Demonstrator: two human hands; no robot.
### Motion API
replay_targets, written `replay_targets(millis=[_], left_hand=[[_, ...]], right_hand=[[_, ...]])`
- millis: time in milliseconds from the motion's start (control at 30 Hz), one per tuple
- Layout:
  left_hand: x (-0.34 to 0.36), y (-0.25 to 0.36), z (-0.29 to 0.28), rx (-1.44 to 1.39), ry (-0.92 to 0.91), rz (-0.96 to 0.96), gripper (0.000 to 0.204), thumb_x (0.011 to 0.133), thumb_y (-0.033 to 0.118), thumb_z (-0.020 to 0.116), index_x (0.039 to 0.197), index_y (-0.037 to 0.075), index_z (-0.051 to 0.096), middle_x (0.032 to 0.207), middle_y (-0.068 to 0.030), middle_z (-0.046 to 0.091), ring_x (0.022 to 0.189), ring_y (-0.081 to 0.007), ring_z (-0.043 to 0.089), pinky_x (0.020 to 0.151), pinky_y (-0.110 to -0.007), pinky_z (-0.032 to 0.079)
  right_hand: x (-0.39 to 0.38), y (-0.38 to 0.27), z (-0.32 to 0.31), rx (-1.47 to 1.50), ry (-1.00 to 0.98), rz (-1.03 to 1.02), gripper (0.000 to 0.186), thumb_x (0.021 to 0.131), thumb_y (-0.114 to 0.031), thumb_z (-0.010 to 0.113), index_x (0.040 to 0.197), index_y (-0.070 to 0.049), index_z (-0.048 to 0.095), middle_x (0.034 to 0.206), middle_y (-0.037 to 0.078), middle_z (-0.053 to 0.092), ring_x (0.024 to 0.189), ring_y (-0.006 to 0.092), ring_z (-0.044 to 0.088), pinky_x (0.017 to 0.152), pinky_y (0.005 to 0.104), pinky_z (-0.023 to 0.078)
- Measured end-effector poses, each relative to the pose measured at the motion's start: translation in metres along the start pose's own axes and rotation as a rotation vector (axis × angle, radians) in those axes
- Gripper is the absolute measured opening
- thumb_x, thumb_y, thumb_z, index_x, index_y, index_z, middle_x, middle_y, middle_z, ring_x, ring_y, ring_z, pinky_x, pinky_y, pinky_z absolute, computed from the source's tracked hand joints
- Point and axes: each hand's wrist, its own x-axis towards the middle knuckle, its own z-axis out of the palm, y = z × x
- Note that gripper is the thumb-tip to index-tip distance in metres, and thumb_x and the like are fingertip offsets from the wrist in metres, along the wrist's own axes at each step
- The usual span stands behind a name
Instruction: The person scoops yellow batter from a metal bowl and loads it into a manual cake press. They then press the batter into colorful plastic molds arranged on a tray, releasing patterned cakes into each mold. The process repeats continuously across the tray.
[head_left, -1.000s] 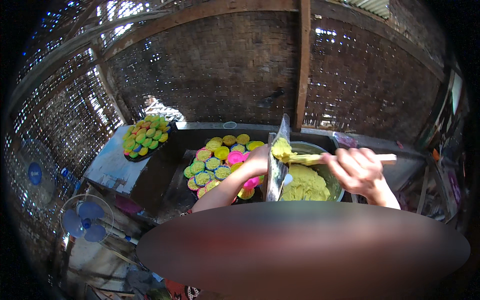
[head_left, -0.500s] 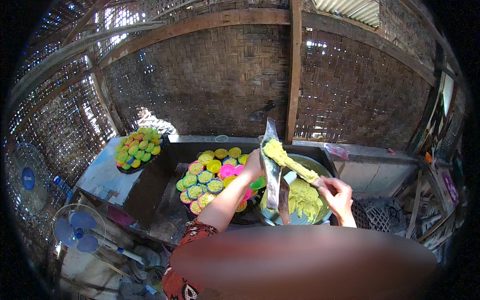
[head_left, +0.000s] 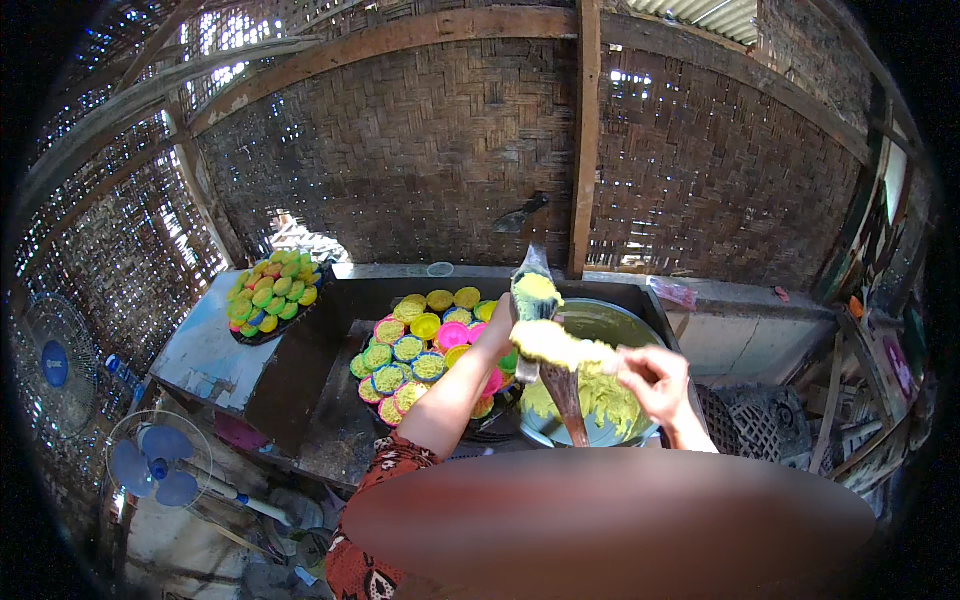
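Observation:
My left hand [head_left: 501, 325] is closed around a worn wooden press [head_left: 530, 262], held above the metal basin's left side; the fingers are partly hidden behind it. Yellow dough shows in the press's opening, and its brown wooden handle [head_left: 566, 400] slants down toward me. In my right hand [head_left: 655, 385] is the end of a stick [head_left: 606, 357], its far part thickly coated with pale yellow dough [head_left: 555, 343]. The coated end lies just in front of the press. Below, more yellow dough [head_left: 610, 400] fills part of the basin [head_left: 640, 318].
Left of the basin, colourful small cups [head_left: 408, 348] crowd together, many filled with yellow strands, some without. Further left, a heap of green and yellow pieces [head_left: 278, 290] stands on a ledge [head_left: 205, 345]. A fan [head_left: 155, 466] is at lower left; a woven wall [head_left: 400, 160] rises behind.
The dough-coated stick has moved left and turned more level, leaving the press's opening for its front. My right hand has shifted slightly left, and the press has tilted.

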Motion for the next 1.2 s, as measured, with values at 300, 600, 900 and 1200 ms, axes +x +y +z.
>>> replay_targets(millis=[300, 600, 900, 1200], left_hand=[[-0.007, -0.018, 0.011, 0.534, 0.105, 0.148, 0.025, 0.066, 0.019, 0.072, 0.084, 0.004, 0.063, 0.079, -0.0072, 0.065, 0.073, -0.0179, 0.061, 0.068, -0.031, 0.047], [-0.003, 0.012, 0.006, -0.416, -0.097, -0.289, 0.032, 0.073, 0.016, 0.066, 0.102, 0.006, 0.055, 0.086, -0.0043, 0.059, 0.077, -0.0151, 0.058, 0.066, -0.029, 0.049], [0.001, -0.018, -0.037, 0.202, -0.124, -0.051, 0.03, 0.061, 0.006, 0.075, 0.086, 0.007, 0.059, 0.076, -0.0002, 0.058, 0.072, -0.0113, 0.055, 0.066, -0.028, 0.046], [-0.034, 0.066, -0.037, -0.471, -0.107, 0.118, 0.023, 0.064, 0.008, 0.066, 0.085, 0.007, 0.056, 0.086, -0.0048, 0.047, 0.082, -0.0237, 0.058, 0.089, -0.042, 0.044]], right_hand=[[0.017, 0.008, 0.014, -0.525, 0.205, -0.233, 0.026, 0.066, -0.011, 0.068, 0.092, -0.006, 0.063, 0.064, 0.007, 0.057, 0.054, 0.0232, 0.056, 0.051, 0.0317, 0.044], [0.004, 0.014, -0.002, -0.054, 0.01, 0.206, 0.026, 0.069, -0.013, 0.069, 0.092, -0.001, 0.064, 0.079, 0.011, 0.064, 0.069, 0.0142, 0.062, 0.062, 0.025, 0.049], [-0.006, 0.036, -0.001, 0.029, 0.003, 0.206, 0.027, 0.07, -0.01, 0.067, 0.094, 0.001, 0.063, 0.082, 0.012, 0.064, 0.072, 0.0196, 0.064, 0.065, 0.025, 0.048], [-0.023, 0.058, 0.006, -0.604, -0.236, 0.347, 0.071, 0.072, -0.046, 0.063, 0.128, -0.008, 0.041, 0.122, 0.016, 0.047, 0.118, 0.031, 0.038, 0.097, 0.0425, 0.03]])
